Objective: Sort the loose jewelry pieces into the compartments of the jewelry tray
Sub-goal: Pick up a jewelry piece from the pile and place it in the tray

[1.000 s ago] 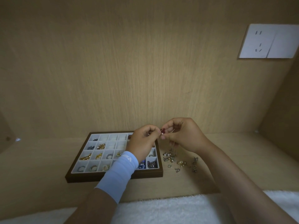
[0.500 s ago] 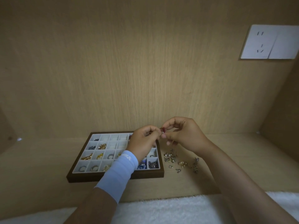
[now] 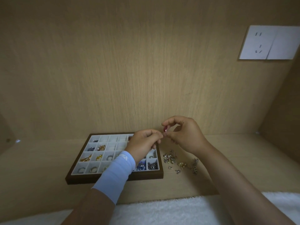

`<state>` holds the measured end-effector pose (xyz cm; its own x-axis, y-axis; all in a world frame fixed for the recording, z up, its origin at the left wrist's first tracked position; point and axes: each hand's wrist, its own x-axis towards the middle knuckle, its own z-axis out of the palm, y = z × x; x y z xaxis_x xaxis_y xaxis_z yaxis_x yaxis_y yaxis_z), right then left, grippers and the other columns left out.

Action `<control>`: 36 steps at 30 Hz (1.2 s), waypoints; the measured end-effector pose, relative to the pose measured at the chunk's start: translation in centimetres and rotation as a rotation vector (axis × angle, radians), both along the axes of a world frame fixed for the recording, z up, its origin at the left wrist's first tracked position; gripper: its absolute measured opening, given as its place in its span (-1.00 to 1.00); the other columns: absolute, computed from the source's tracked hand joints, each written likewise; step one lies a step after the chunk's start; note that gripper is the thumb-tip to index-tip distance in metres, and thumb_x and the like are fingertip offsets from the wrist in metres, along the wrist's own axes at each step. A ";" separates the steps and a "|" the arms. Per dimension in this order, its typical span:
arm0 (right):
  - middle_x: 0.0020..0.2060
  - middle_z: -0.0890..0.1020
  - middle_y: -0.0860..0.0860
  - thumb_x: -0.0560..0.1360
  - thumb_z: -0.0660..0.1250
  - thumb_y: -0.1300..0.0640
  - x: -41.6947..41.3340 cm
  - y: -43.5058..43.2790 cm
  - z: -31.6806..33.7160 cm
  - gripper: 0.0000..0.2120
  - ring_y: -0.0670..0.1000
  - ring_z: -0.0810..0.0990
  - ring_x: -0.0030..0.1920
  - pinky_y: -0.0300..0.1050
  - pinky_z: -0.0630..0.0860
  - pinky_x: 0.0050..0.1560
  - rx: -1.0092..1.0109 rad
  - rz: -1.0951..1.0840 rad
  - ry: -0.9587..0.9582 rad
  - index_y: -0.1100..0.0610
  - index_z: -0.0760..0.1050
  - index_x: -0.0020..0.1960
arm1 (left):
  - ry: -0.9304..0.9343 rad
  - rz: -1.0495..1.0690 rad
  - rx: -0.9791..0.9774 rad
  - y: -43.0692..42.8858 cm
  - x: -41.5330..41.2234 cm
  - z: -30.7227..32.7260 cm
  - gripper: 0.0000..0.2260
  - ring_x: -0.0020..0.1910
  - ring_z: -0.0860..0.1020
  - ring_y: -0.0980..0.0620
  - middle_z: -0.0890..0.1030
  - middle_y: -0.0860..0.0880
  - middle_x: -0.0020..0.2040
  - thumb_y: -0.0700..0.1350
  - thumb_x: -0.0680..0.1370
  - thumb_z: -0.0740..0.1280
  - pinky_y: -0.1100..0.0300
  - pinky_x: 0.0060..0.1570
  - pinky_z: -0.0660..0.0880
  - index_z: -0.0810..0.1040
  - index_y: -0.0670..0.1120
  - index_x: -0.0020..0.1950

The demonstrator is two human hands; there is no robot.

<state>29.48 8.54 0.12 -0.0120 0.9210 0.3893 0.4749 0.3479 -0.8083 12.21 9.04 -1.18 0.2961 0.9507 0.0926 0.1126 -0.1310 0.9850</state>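
Right hand (image 3: 185,135) sits slightly higher than a second ago, its forefinger now arched over the piece, which shows more plainly between the two hands.

Head view. Left hand (image 3: 142,143), wearing a pale blue sleeve (image 3: 118,169), has its fingers curled, with thumb and forefinger pinching the lower end of the small red jewelry piece (image 3: 165,128). The right thumb and forefinger are clamped on its upper part, the other fingers loosely curled. The piece is held in the air above the back right corner of the dark wooden jewelry tray with white compartments (image 3: 113,179), touching nothing else.

Step in hand, by my judgement: the piece is being examined or separated before placement. The next move calls for one hand to let go and the other to lower the piece into a suitable compartment.

Tray contents:
- The front row holds silver rings at the left and a blue piece and a dark silver piece at the right.
- The rows behind hold gold pieces, blue pieces and further rings.
- Several back compartments show only white lining.
- The left wrist hides some cells.

A heap of loose silver and gold jewelry (image 3: 180,163) lies on the light wooden shelf (image 3: 40,159) just beside the tray's right edge, still unsorted. A white fluffy towel (image 3: 162,208) lies along the near edge, and a white wall socket plate (image 3: 267,43) is mounted at the upper right.
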 end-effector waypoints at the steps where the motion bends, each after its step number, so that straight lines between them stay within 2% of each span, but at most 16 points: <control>1: -0.20 0.67 -0.09 0.37 0.57 0.23 0.3 0.1 -0.1 -0.75 -0.13 0.56 -0.39 -0.25 0.48 -0.29 0.017 -0.037 -0.062 -0.09 0.64 -0.10 | 0.003 0.003 0.002 0.0 0.0 0.0 -0.83 -0.32 0.44 0.06 0.55 0.05 -0.33 -0.16 0.57 0.31 0.14 -0.19 0.39 0.64 -0.07 -0.19; 3: -0.24 0.66 -0.13 0.37 0.58 0.14 0.9 0.3 -0.3 -0.83 -0.21 0.56 -0.32 -0.24 0.51 -0.19 -0.023 -0.092 -0.292 -0.09 0.65 -0.16 | 0.019 0.015 0.019 0.2 -0.1 -0.1 -0.81 -0.31 0.45 0.05 0.56 0.03 -0.33 -0.15 0.57 0.31 0.12 -0.17 0.42 0.63 -0.04 -0.22; 5: -0.23 0.66 -0.18 0.36 0.57 0.07 1.3 0.2 -0.5 -0.87 -0.22 0.60 -0.20 -0.17 0.57 -0.07 -0.183 -0.088 -0.528 -0.11 0.65 -0.20 | 0.059 0.021 0.058 0.4 -0.5 -0.2 -0.84 -0.30 0.47 0.05 0.57 0.01 -0.30 -0.14 0.57 0.32 0.14 -0.16 0.46 0.64 -0.08 -0.18; 8: -0.17 0.66 -0.21 0.38 0.55 0.06 1.4 -0.1 -0.5 -0.85 -0.22 0.61 -0.12 -0.21 0.56 -0.01 -0.357 -0.027 -0.629 -0.13 0.69 -0.08 | 0.096 0.024 0.106 0.7 -1.1 -0.4 -0.89 -0.29 0.50 0.09 0.61 0.04 -0.27 -0.14 0.57 0.33 0.23 -0.17 0.52 0.66 -0.10 -0.07; 10: -0.07 0.65 -0.20 0.41 0.54 0.06 1.4 -0.1 -0.4 -0.74 -0.22 0.60 -0.07 -0.24 0.53 0.03 -0.343 0.008 -0.587 -0.10 0.67 0.09 | 0.133 0.030 0.132 0.8 -1.4 -0.3 -0.91 -0.31 0.53 0.19 0.64 0.08 -0.25 -0.13 0.56 0.36 0.26 -0.15 0.50 0.67 -0.05 -0.06; 12: -0.01 0.65 -0.18 0.47 0.51 0.09 1.0 -0.2 0.1 -0.68 -0.27 0.59 -0.14 -0.30 0.48 -0.04 -0.265 0.061 -0.369 -0.04 0.63 0.21 | 0.197 0.027 0.168 1.0 -1.9 -0.2 -0.92 -0.34 0.52 0.32 0.65 0.10 -0.23 -0.12 0.56 0.38 0.30 -0.13 0.46 0.67 -0.02 -0.06; 14: -0.04 0.69 -0.10 0.49 0.48 0.12 0.2 -0.4 0.8 -0.74 -0.26 0.58 -0.28 -0.36 0.46 -0.22 -0.203 0.114 -0.144 0.00 0.65 0.18 | 0.253 0.011 0.203 1.2 -2.4 0.1 -0.92 -0.31 0.54 0.34 0.67 0.11 -0.20 -0.11 0.55 0.38 0.31 -0.12 0.46 0.68 0.01 -0.04; 15: -0.09 0.70 -0.06 0.49 0.48 0.13 -0.3 -0.4 1.0 -0.80 -0.24 0.58 -0.33 -0.35 0.47 -0.27 -0.163 0.117 -0.108 0.02 0.68 0.12 | 0.266 0.003 0.214 1.2 -2.7 0.3 -0.92 -0.30 0.54 0.33 0.67 0.13 -0.20 -0.10 0.55 0.38 0.32 -0.12 0.47 0.68 0.02 -0.03; 17: -0.21 0.71 -0.05 0.48 0.49 0.16 -1.3 0.0 1.1 -0.92 -0.25 0.57 -0.37 -0.27 0.50 -0.23 -0.088 0.088 -0.137 0.03 0.71 -0.04 | 0.258 -0.001 0.214 1.4 -3.2 0.7 -0.92 -0.30 0.55 0.28 0.66 0.16 -0.24 -0.09 0.55 0.39 0.34 -0.17 0.49 0.69 0.02 -0.03; 19: -0.29 0.70 -0.05 0.46 0.50 0.19 -2.2 0.6 1.1 -0.94 -0.25 0.57 -0.39 -0.22 0.49 -0.23 -0.082 0.076 -0.138 0.05 0.71 -0.11 | 0.231 0.015 0.200 1.5 -3.8 1.1 -0.92 -0.30 0.56 0.21 0.67 0.13 -0.25 -0.09 0.54 0.40 0.35 -0.21 0.51 0.69 0.01 -0.03; 23: -0.27 0.72 0.04 0.47 0.48 0.29 -4.1 1.6 2.0 -0.90 -0.13 0.61 -0.38 -0.25 0.50 -0.36 -0.120 0.159 -0.028 0.18 0.67 -0.03 | 0.140 0.103 0.156 2.0 -5.0 1.7 -0.91 -0.32 0.53 0.15 0.69 0.08 -0.24 -0.12 0.55 0.39 0.33 -0.22 0.50 0.70 -0.05 -0.04; 26: -0.25 0.70 0.07 0.50 0.44 0.33 -5.8 2.4 3.1 -0.88 -0.19 0.58 -0.44 -0.32 0.46 -0.45 -0.137 0.219 -0.021 0.25 0.64 0.04 | 0.085 0.162 0.126 2.4 -5.9 1.9 -0.87 -0.35 0.50 0.13 0.69 0.05 -0.23 -0.10 0.57 0.36 0.35 -0.28 0.46 0.68 -0.10 -0.07; 30: -0.23 0.72 0.13 0.48 0.45 0.33 -7.6 3.8 3.7 -0.86 0.07 0.60 -0.31 -0.13 0.56 -0.36 -0.135 0.274 -0.077 0.20 0.66 0.03 | 0.041 0.240 0.082 3.2 -7.5 1.5 -0.83 -0.37 0.46 0.11 0.63 0.02 -0.31 -0.01 0.55 0.38 0.26 -0.28 0.43 0.71 -0.05 -0.12; 31: -0.25 0.72 0.12 0.47 0.46 0.33 -8.0 4.1 3.6 -0.85 0.06 0.59 -0.33 -0.17 0.54 -0.38 -0.133 0.277 -0.086 0.20 0.67 0.02 | 0.036 0.257 0.050 3.3 -7.9 1.5 -0.82 -0.39 0.45 0.11 0.60 0.01 -0.35 0.04 0.55 0.38 0.24 -0.29 0.42 0.71 0.00 -0.14; 33: -0.27 0.72 0.06 0.46 0.48 0.31 -8.7 4.6 3.4 -0.87 -0.07 0.56 -0.41 -0.28 0.48 -0.44 -0.111 0.260 -0.114 0.20 0.68 0.00 | 0.056 0.277 -0.010 3.5 -8.5 1.3 -0.74 -0.45 0.39 0.12 0.51 0.04 -0.44 0.12 0.55 0.35 0.29 -0.39 0.38 0.68 0.00 -0.22; 36: -0.25 0.73 -0.03 0.44 0.52 0.19 -9.4 5.2 2.4 -0.91 -0.24 0.59 -0.38 -0.32 0.50 -0.30 -0.043 0.196 -0.188 0.11 0.72 -0.05 | 0.120 0.263 -0.062 3.8 -9.0 1.0 -0.67 -0.50 0.34 0.12 0.47 0.04 -0.45 0.16 0.58 0.28 0.33 -0.48 0.31 0.63 -0.05 -0.21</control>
<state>20.08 13.74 2.52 -0.2605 0.9094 0.3243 0.5448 0.4158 -0.7282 3.23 12.80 -0.18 0.0437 0.9990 0.0116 0.2508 -0.0222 0.9678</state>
